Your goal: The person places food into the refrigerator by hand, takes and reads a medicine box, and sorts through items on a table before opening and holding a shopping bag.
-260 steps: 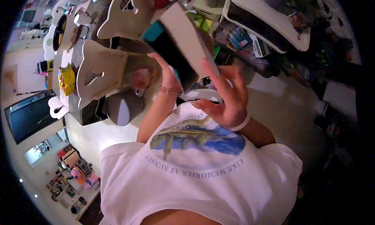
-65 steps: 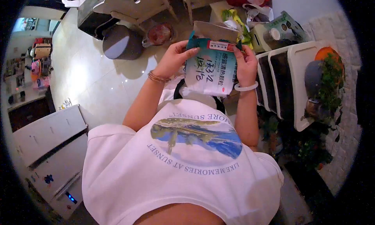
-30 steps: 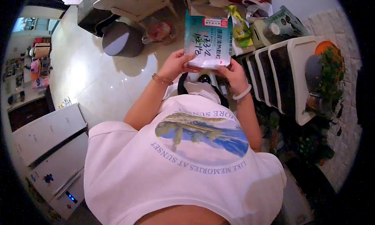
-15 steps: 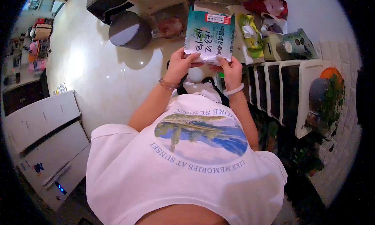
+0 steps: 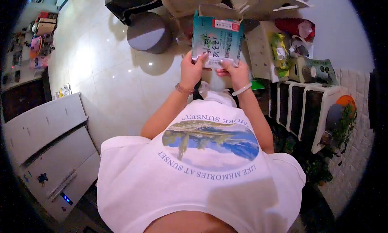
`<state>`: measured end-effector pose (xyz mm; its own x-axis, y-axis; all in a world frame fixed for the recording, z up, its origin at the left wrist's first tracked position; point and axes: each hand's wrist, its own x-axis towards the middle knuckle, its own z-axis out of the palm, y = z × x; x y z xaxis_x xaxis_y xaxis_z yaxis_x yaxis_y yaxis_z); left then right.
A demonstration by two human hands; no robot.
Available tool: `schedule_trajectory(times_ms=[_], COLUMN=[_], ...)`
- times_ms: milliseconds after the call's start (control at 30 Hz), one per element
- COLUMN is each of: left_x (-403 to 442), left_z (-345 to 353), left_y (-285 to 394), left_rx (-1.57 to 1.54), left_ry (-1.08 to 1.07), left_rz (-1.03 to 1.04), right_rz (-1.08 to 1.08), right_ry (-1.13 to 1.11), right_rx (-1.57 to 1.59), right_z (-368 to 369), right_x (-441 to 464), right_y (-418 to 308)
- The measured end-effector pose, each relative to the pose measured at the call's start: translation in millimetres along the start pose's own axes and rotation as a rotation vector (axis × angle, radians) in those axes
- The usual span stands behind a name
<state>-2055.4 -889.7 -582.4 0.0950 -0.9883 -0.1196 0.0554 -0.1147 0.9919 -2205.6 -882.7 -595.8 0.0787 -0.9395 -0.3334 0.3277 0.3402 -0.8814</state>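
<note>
A teal and white medicine box [image 5: 218,41] with printed Chinese text and black handwriting is held up in front of me. Its far end stands open, with a flap folded out. My left hand [image 5: 192,69] grips the near left corner, thumb on the printed face. At the near right corner, my right hand [image 5: 235,72] holds the box with the thumb on top and fingers curled underneath. What the box contains is hidden.
A round grey stool [image 5: 148,32] stands on the tiled floor ahead to the left. To the right are a shelf unit [image 5: 297,107], a tissue box [image 5: 298,69], a yellow-green package [image 5: 281,53] and a red bag [image 5: 297,28]. A white cabinet [image 5: 48,123] stands at the far left.
The view has shifted, so the stool and the right-hand shelf sit further right and lower. Both hands keep hold of the medicine box, which is tilted slightly differently.
</note>
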Motion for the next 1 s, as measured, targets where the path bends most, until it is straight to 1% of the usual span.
schedule_trajectory(times_ms=[33, 133, 167, 267, 300, 400, 433, 533, 633, 733, 767, 867, 967, 1000], left_x=[5, 7, 6, -3, 0, -2, 0, -2, -3, -8, -12, -24, -26, -26], left_z=[-1, -15, -19, -24, -34, -31, -33, -32, -33, -27, -29, -24, -13, -10], left_y=[-8, -8, -10, -30, -20, -15, -20, 1, 29, 61, 63, 88, 90, 91], left_rx=[-0.010, 0.118, 0.170, -0.437, -0.450, -0.458, -0.424, -0.454, -0.404, -0.745, -0.834, -0.677, -0.677, -0.715], left_ry=[-0.015, -0.205, -0.318, -0.419, -0.427, -0.407, -0.432, -0.441, -0.474, -0.448, -0.514, -0.473, -0.390, -0.389], left_rz=[0.001, -0.232, -0.324, -0.579, -0.632, -0.646, -0.650, -0.693, -0.695, -0.861, -0.794, -0.686, -0.560, -0.584], right_rz=[0.020, 0.196, 0.181, 0.147, 0.073, -0.204, -0.403, -0.374, -0.527, -0.584, -0.640, -0.583, -0.568, -0.554], right_ry=[0.016, -0.095, -0.127, -0.203, -0.279, -0.278, -0.375, -0.337, -0.386, -0.372, -0.395, -0.436, -0.420, -0.450], right_rx=[-0.042, -0.088, -0.096, -0.121, -0.157, -0.528, -0.892, -0.790, -0.888, -0.893, -0.922, -0.801, -0.575, -0.595], right_z=[-3, -24, -29, -47, -42, -37, -38, -33, -38, -32, -29, -25, -15, -19], right_x=[6, 11, 12, -3, -12, -24, -24, -28, -25, -25, -26, -23, -26, -25], right_y=[3, 6, 6, 0, -14, -31, -38, -39, -54, -76, -86, -102, -122, -125])
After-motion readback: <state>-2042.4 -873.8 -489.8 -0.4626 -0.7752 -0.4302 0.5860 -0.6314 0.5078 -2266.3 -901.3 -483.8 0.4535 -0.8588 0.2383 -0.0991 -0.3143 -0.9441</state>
